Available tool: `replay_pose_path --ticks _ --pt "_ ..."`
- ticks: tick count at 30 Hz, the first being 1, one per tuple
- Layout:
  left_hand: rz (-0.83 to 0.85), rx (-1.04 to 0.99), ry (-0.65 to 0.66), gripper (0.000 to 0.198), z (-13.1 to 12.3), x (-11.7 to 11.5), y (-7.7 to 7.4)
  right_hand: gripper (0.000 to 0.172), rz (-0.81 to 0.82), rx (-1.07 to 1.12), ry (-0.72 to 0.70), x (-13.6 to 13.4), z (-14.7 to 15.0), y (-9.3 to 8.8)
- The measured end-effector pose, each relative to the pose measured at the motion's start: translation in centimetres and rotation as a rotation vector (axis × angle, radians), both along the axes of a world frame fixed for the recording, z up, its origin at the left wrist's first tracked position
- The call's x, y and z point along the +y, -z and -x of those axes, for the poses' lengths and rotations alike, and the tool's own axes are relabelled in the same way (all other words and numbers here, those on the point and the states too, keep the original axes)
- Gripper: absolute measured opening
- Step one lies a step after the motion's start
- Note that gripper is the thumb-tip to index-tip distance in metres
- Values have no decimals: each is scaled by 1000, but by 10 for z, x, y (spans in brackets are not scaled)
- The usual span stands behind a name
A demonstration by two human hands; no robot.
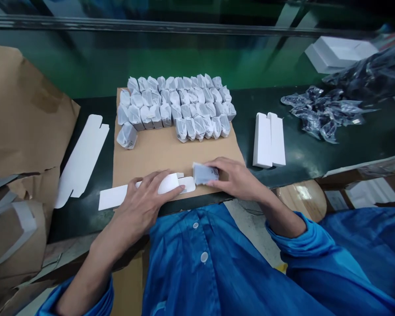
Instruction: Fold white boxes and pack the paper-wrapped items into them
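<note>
A head-worn camera looks forward and down at the workbench point(303, 153) from nearby

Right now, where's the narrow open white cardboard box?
Head view, left of centre: the box is under the left hand, beside the right hand's pale wrapped block.

- Counter point(245, 118), across the frame: smooth, faintly glossy from where I'm standing
- Cardboard sheet point(151, 151), centre: brown, matt
- Wrapped packets point(199, 125), upper centre: thin, crinkled, translucent wrapping
- White carton point(113, 197), lower centre: smooth paperboard
- Clear bags point(316, 109), upper right: shiny, wrinkled plastic
- Coat point(184, 263), bottom: cloth, softly sheened
- Round top point(301, 199), lower right: glossy, wood-like
</note>
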State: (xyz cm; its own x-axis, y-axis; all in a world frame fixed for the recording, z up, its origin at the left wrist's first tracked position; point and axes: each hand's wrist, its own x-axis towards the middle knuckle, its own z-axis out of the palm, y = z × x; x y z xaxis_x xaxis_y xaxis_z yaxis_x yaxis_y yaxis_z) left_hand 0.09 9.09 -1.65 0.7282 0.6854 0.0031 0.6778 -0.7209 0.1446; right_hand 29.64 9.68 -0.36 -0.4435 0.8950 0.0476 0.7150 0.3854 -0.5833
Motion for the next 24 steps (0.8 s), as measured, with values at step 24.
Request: replay_pose_path --ticks 24 --pt "-198 -143 86 63 2 -11 14 51 156 488 110 -29 80 27"
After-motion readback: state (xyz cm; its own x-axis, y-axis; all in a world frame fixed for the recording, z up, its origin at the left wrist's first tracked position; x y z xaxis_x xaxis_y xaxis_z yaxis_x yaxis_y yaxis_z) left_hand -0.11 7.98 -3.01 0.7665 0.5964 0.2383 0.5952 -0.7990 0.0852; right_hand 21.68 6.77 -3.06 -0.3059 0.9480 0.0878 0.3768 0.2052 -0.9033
